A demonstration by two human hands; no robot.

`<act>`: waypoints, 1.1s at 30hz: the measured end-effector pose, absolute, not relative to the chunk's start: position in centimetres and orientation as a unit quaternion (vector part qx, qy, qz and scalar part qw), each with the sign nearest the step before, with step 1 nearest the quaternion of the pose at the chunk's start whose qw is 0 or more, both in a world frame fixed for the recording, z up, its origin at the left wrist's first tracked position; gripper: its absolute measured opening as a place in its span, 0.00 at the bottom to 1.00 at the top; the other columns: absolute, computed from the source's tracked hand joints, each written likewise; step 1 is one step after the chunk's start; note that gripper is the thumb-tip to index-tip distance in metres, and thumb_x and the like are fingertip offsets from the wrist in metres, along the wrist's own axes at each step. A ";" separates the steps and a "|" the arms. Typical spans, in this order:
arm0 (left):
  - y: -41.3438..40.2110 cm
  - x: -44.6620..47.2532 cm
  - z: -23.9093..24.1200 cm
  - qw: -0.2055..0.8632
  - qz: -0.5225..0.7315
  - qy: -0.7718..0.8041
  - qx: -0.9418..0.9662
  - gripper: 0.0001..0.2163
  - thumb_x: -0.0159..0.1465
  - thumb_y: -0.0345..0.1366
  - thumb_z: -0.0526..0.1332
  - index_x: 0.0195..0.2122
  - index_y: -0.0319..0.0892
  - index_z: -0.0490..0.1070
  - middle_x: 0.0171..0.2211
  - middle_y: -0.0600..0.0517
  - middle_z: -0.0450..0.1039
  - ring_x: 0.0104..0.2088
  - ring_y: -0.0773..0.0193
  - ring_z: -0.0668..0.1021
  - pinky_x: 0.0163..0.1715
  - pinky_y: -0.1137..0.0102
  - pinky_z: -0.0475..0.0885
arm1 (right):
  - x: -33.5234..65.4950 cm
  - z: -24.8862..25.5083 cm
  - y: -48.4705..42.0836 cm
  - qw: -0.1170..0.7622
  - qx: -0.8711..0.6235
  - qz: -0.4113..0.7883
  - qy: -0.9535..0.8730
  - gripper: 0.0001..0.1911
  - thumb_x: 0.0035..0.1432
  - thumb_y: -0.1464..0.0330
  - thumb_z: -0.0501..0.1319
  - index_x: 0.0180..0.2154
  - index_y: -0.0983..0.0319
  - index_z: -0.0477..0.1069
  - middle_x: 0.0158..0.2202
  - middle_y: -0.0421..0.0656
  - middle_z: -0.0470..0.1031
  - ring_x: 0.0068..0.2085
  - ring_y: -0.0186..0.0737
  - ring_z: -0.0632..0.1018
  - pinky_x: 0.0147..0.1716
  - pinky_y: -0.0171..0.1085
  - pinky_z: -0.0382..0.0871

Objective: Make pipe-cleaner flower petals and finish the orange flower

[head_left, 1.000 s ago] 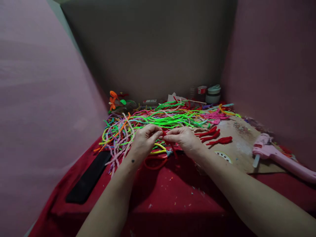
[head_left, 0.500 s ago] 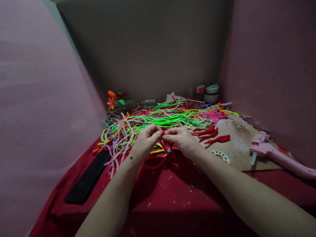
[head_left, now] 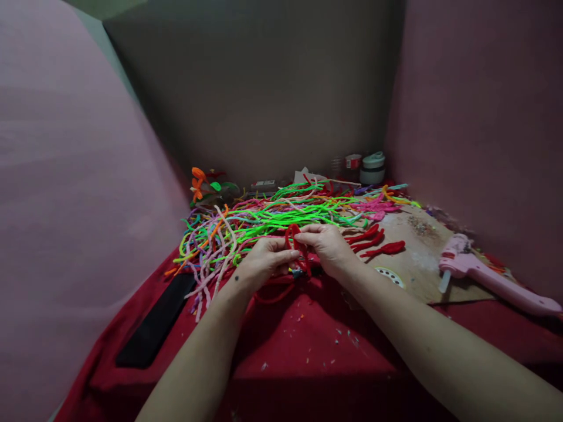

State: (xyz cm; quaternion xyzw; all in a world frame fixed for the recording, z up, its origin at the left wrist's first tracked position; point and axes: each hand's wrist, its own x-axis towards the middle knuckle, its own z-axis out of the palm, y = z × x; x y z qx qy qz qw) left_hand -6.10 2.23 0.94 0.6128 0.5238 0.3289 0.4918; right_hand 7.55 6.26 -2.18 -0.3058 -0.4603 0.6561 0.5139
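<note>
My left hand (head_left: 264, 262) and my right hand (head_left: 326, 246) meet in the middle, both pinched on a red pipe cleaner (head_left: 295, 241) bent into a narrow loop that stands up between the fingers. Just behind them spreads a pile of pipe cleaners (head_left: 272, 214) in green, pink, orange and purple. Under my hands lie red-handled scissors (head_left: 277, 290) on the red cloth (head_left: 308, 351). Several folded red pipe cleaner pieces (head_left: 378, 243) lie to the right of my right hand.
A pink glue gun (head_left: 484, 278) rests on a brown board (head_left: 422, 264) at the right. A black flat object (head_left: 153, 325) lies at the left. Small jars (head_left: 372, 169) and an orange pipe cleaner flower (head_left: 200, 181) stand by the back wall. Walls close in on three sides.
My left hand has dropped lower and nearer to me. The red pipe cleaner now stands as a raised loop between the fingers instead of lying pinched between both hands.
</note>
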 end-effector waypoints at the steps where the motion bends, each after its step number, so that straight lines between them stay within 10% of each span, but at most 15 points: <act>1: 2.2 -6.1 1.0 0.484 0.340 0.533 0.605 0.11 0.51 0.41 0.62 0.26 0.36 0.70 0.18 0.56 0.65 0.17 0.75 0.64 0.18 0.77 0.55 | 7.6 -2.1 6.3 0.512 -0.311 0.653 -0.463 0.06 0.36 0.70 0.63 0.22 0.66 0.71 0.16 0.37 0.68 0.19 0.30 0.66 0.21 0.33 0.61; 33: 2.4 -6.6 1.2 0.491 0.452 0.532 0.521 0.12 0.48 0.40 0.65 0.24 0.38 0.64 0.18 0.57 0.68 0.14 0.75 0.66 0.14 0.78 0.60 | 7.4 -2.2 5.7 0.529 -0.337 0.598 -0.499 0.09 0.39 0.67 0.62 0.18 0.64 0.65 0.14 0.34 0.62 0.17 0.27 0.60 0.18 0.32 0.51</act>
